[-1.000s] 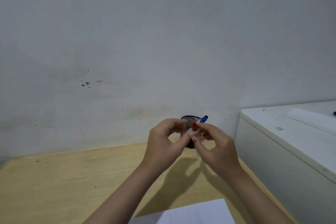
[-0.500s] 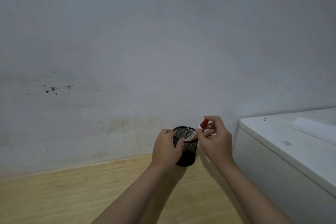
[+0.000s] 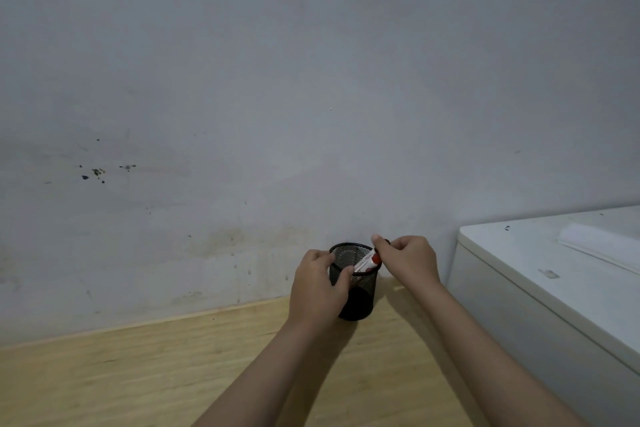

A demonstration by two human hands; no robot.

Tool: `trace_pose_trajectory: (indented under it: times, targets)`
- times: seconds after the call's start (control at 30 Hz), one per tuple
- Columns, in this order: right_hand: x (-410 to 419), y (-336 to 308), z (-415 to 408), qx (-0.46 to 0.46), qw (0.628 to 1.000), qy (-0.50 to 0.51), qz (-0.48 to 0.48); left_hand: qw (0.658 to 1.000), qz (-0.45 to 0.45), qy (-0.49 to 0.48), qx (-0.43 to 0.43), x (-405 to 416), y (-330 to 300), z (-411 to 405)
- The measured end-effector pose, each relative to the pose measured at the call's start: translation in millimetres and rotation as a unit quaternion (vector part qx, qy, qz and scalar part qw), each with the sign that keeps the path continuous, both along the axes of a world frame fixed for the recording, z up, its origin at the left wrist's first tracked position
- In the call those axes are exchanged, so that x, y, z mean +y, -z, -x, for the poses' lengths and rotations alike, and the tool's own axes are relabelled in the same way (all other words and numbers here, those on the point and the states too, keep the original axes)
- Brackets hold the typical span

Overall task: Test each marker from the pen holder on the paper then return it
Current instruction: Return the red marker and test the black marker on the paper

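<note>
Mesh pen holder (image 3: 356,291), black, stands upright on the wooden desk (image 3: 138,374) close to the grey wall (image 3: 311,80). The left hand (image 3: 318,288) is wrapped around the holder's left side, thumb on its front. A red-capped marker (image 3: 367,262) leans tilted inside the holder, cap at the right rim. The right hand (image 3: 408,260) pinches that cap end. A white cabinet (image 3: 554,288) sits right of the holder.

A black mesh pen holder (image 3: 356,291) stands on a pale wooden counter (image 3: 138,374) set against a grey wall.

The holder sits upright near the counter's back edge, towards its right end, close to a white cabinet (image 3: 554,288) that flanks the counter.
</note>
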State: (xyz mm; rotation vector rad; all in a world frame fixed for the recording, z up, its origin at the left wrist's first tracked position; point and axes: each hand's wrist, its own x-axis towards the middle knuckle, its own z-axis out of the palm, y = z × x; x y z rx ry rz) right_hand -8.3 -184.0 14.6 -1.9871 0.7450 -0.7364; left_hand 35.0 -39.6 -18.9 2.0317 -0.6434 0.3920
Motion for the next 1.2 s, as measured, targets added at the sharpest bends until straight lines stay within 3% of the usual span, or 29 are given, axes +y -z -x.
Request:
trace_pose_trajectory:
  times: [0.13,0.23,0.3,0.37,0.47,0.57,0.73,0.83,1.0,1.1,1.2]
  targets:
    - [9,-11,1,-0.038,0.999,0.013,0.005,0.997,-0.065,0.031,0.018,2,-4,10]
    - [18,-23,14,-0.145,0.989,0.013,0.034,0.995,-0.079,0.054,0.027,8,-7,22]
    - [27,-30,33,-0.231,0.970,-0.023,0.072,0.998,-0.022,0.053,0.031,16,-16,35]
    - [39,-35,56,-0.281,0.947,-0.092,0.128,0.988,0.105,0.069,0.094,25,-32,52]
    - [65,-33,88,-0.315,0.906,-0.186,0.215,0.908,0.303,0.123,0.264,44,-61,82]
    - [93,-26,114,-0.320,0.900,-0.244,0.170,0.836,0.376,0.162,0.364,69,-80,107]
    - [133,-22,146,-0.271,0.901,-0.332,0.059,0.805,0.424,0.149,0.386,113,-90,133]
    - [153,-30,157,-0.292,0.902,-0.317,-0.020,0.811,0.433,0.153,0.361,143,-93,142]
    - [188,-51,163,-0.266,0.923,-0.237,-0.145,0.867,0.367,0.161,0.296,182,-93,167]
    - [204,-60,170,-0.221,0.918,-0.283,-0.168,0.893,0.321,0.166,0.269,195,-91,181]
    - [213,-61,173,-0.237,0.913,-0.283,-0.175,0.899,0.314,0.155,0.264,207,-87,189]
